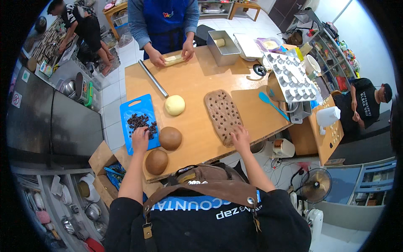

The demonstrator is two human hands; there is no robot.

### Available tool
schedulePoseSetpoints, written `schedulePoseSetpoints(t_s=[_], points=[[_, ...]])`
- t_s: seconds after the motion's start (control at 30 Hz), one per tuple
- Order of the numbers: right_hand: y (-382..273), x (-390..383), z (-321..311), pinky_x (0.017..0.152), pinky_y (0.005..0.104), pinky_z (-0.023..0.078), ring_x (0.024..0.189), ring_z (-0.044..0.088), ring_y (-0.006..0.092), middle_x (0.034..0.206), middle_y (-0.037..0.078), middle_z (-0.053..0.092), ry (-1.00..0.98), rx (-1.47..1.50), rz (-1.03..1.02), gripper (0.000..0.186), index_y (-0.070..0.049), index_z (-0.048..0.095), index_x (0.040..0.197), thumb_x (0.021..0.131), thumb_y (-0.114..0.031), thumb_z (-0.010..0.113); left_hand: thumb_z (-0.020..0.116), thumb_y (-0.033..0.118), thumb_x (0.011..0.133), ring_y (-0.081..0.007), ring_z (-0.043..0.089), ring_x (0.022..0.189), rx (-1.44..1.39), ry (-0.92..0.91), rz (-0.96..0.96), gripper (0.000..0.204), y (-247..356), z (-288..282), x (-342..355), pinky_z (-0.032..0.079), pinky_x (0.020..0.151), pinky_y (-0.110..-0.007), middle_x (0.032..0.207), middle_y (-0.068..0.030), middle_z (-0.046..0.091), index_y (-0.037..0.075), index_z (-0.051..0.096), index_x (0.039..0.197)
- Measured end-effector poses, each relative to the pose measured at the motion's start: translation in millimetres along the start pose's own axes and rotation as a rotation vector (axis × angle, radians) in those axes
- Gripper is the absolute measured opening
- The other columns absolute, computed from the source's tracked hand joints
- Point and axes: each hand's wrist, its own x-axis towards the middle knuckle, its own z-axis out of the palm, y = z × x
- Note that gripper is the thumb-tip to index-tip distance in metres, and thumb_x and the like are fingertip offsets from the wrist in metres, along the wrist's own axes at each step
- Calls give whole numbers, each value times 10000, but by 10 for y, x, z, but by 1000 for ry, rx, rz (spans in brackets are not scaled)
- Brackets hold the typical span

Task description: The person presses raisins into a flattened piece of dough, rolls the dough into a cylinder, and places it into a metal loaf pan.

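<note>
A brown dough slab (222, 113) studded with dark chunks (138, 120) lies on the counter (194, 145), its lower end close to the near edge, where the right hand (241, 139) has its fingers lowered, their grip indeterminable. At the left edge, the left hand (140, 141) bends its fingers over chunks on the blue cutting board (144, 103), grip likewise unclear. Bare counter separates the slab from the yellow dough ball (175, 105) and, rightward, the blue spatula (273, 105).
</note>
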Motion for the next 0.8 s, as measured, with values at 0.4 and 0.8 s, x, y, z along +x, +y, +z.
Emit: schedulePoseSetpoints(t_s=[0.4, 0.8], points=[[-917, 204, 68, 868, 310, 513, 933, 612, 147, 1064, 81, 622, -876, 1527, 477, 251, 7, 554, 1141, 921, -111, 585, 747, 190, 699, -280, 491, 1142, -314, -144, 321, 347, 2044, 253, -248, 409, 927, -434, 1188, -73, 559, 107, 652, 1022], [603, 856, 128, 1136, 544, 82, 1417, 203, 315, 1502, 59, 323, -447, -156, -428, 548, -143, 301, 1455, 947, -274, 460, 744, 227, 765, -317, 480, 1184, -315, -26, -91, 537, 2088, 286, -661, 365, 1020, -417, 1262, -136, 525, 65, 539, 1234]])
